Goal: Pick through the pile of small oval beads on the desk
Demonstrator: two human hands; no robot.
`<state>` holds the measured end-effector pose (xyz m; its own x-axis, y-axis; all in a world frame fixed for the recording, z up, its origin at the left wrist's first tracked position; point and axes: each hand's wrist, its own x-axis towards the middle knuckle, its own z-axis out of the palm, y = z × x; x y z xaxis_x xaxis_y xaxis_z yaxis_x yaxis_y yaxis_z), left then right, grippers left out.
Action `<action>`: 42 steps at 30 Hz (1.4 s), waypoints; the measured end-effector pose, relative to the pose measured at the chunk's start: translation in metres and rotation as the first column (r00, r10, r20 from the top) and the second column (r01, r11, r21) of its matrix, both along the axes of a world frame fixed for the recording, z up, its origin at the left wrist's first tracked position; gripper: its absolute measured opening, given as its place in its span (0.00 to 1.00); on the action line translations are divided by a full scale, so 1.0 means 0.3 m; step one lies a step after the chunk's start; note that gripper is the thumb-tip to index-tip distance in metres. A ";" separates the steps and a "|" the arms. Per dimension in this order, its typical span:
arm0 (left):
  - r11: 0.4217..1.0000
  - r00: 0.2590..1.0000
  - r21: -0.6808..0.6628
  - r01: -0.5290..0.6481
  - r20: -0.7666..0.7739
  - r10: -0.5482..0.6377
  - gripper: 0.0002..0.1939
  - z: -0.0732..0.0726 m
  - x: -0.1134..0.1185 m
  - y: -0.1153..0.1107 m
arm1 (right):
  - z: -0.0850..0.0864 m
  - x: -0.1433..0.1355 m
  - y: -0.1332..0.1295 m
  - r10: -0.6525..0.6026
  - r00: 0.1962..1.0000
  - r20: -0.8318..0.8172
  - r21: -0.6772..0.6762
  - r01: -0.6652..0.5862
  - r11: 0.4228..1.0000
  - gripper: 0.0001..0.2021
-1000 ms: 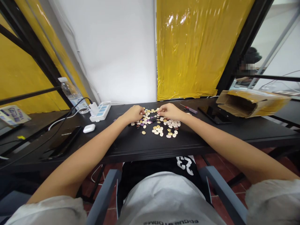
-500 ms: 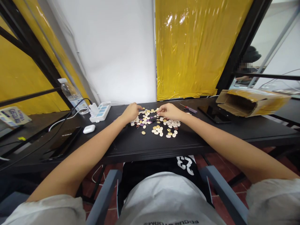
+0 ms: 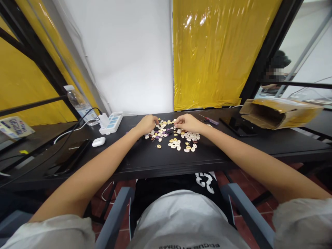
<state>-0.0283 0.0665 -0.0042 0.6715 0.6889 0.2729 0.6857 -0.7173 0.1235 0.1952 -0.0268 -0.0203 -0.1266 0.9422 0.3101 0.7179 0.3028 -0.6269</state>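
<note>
Many small oval buttons (image 3: pixel 192 137), mostly cream with some yellow, purple and brown ones, lie loose on the black table (image 3: pixel 145 157). My left hand (image 3: pixel 147 124) is at the left rear of the spread, fingers bent down and drawn together over the pieces; whatever lies between its fingertips is hidden. At the right rear, my right hand (image 3: pixel 188 123) has thumb and forefinger pinched together just above the buttons. What that pinch holds is too small to make out. A separate cluster of buttons (image 3: pixel 174 144) lies nearer to me, with a single yellow button (image 3: pixel 159 146) to its left.
To the left are a power strip (image 3: pixel 111 123), a water bottle (image 3: pixel 81 105), a white earphone case (image 3: pixel 99 142) and a dark phone (image 3: pixel 70 157). On the right lie a screwdriver (image 3: pixel 213 121), a black tablet-like device (image 3: pixel 237 126) and an open cardboard box (image 3: pixel 280 114). Behind it sits another person.
My left hand's fingers have curled downward from a more outstretched pose. My right hand stays in nearly the same place, still pinched.
</note>
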 end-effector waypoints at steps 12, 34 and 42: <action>0.997 0.997 -0.039 -0.069 0.014 0.070 0.13 -0.002 0.002 -0.005 | -0.003 0.002 0.004 0.017 1.000 -0.015 0.007 -0.017 1.000 0.06; 0.998 0.998 -0.040 -0.040 0.051 0.042 0.12 -0.012 -0.010 0.010 | -0.003 0.004 0.001 0.026 1.000 -0.004 -0.008 -0.027 1.000 0.06; 0.999 0.999 0.005 -0.038 0.033 0.038 0.09 -0.015 -0.011 0.017 | -0.001 0.003 0.001 0.033 0.999 -0.002 -0.011 -0.033 0.999 0.07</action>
